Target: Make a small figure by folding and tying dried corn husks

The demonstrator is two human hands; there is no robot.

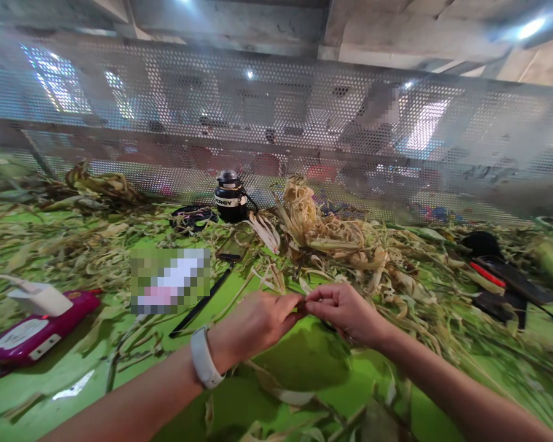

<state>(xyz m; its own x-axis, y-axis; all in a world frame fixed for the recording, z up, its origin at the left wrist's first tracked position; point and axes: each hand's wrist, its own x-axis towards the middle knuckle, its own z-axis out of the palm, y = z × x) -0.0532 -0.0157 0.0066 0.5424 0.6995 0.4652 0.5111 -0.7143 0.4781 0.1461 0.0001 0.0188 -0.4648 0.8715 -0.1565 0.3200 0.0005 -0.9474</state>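
Left hand [260, 318], right hand [343, 310] meet at fingertips; can't tell if gripping; nearby pale-tan, papery husk strips [338, 244] look light, tearable; pinch mid-strip

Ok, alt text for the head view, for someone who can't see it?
A person's left hand and right hand meet above a green table strewn with dry husks; anything pinched there is unclear. A black bottle stands before a perforated screen, with a purple power strip at left.
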